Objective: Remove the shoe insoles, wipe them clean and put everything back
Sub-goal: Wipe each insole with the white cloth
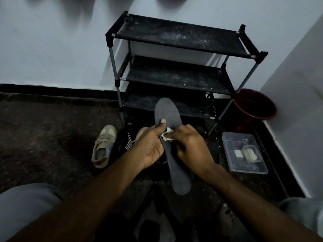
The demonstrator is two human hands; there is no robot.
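Observation:
A long dark grey insole point(167, 112) is held up in front of me, toe end pointing away. My left hand point(152, 145) grips its left edge, thumb lying on the top face. My right hand point(190, 145) pinches a small pale cloth point(167, 135) against the middle of the insole. A beige sneaker point(103, 145) lies on the floor to the left, and part of a second one point(141, 132) shows behind my left hand. Another dark insole point(213, 149) lies on the floor to the right.
A black three-tier shoe rack point(180, 37) stands against the wall ahead. A red bucket point(255, 105) sits in the right corner. A clear plastic tray point(243, 154) holding a pale cloth lies on the floor at right. A black bag with white stripes point(122, 142) lies between the sneakers.

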